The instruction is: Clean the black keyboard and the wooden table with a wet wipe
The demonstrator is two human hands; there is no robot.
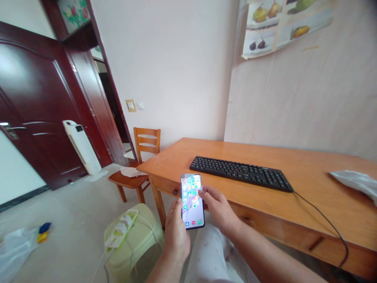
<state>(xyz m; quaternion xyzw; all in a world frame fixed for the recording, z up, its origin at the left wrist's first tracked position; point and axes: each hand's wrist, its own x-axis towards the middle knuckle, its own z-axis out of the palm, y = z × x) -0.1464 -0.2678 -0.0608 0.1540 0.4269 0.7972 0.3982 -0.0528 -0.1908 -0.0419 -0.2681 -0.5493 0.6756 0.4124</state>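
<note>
Phone with a lit screen of colorful app icons, held upright over the person's lap, just in front of the wooden table. The left hand cups its left edge, thumb along the side; the right hand grips the right edge, its thumb over the screen. On the table lies a black keyboard, its cable trailing off to the right. To the left, a pale green stool carries a power strip, and a wooden chair stands behind it.
</note>
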